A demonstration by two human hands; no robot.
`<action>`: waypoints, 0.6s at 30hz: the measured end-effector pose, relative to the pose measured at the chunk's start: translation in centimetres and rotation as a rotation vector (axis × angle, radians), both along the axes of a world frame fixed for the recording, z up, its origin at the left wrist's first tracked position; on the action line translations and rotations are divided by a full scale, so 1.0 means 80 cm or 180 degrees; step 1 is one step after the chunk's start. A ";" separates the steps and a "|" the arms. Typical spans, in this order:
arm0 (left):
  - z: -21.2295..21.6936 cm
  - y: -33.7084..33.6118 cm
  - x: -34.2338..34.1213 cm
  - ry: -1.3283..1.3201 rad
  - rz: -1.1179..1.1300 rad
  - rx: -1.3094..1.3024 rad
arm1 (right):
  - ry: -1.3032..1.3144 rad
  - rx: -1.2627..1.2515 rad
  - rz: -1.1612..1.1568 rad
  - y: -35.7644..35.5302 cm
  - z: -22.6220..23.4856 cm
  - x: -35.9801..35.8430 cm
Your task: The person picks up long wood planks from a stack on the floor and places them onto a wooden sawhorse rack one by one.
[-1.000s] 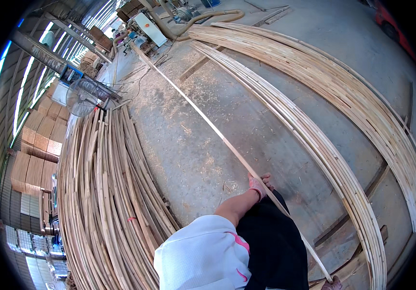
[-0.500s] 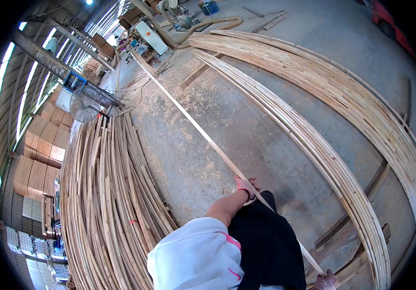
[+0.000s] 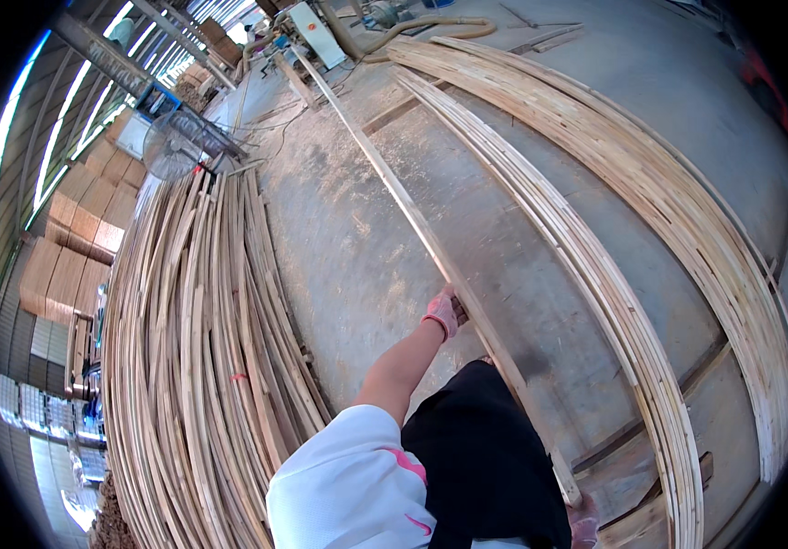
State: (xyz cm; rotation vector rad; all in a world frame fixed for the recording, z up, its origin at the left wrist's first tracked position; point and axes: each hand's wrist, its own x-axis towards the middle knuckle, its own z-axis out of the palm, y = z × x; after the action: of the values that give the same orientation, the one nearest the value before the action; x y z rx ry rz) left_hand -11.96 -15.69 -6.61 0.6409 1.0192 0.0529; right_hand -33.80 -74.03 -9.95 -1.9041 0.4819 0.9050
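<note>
A worker carries one long wooden strip (image 3: 412,215) over the concrete floor (image 3: 357,265), left hand (image 3: 442,314) closed around its middle, right hand (image 3: 582,526) apparently gripping its near end; stacked strips (image 3: 202,366) lie left, more (image 3: 650,210) right.

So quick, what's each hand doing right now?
Left hand: closed on the long wooden strip.
Right hand: at the strip's near end, grip unclear.
</note>
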 end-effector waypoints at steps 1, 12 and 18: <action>-0.003 0.001 -0.022 -0.0081 -0.0216 -0.0067 | 0.0097 -0.0220 0.0590 0.012 0.011 0.020; -0.025 -0.153 -0.126 -0.0886 -0.3666 0.0130 | 0.0847 0.0916 0.0898 0.187 0.060 0.145; 0.032 -0.200 -0.125 -0.0126 -0.3974 -0.0110 | 0.0708 0.1241 0.0796 0.213 0.064 0.141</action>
State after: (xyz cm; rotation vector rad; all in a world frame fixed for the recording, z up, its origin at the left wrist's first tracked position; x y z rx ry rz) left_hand -21.99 -31.72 -4.08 1.1394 0.4412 -1.0338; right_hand -22.53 -57.00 -4.84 -1.5342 0.1777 1.2822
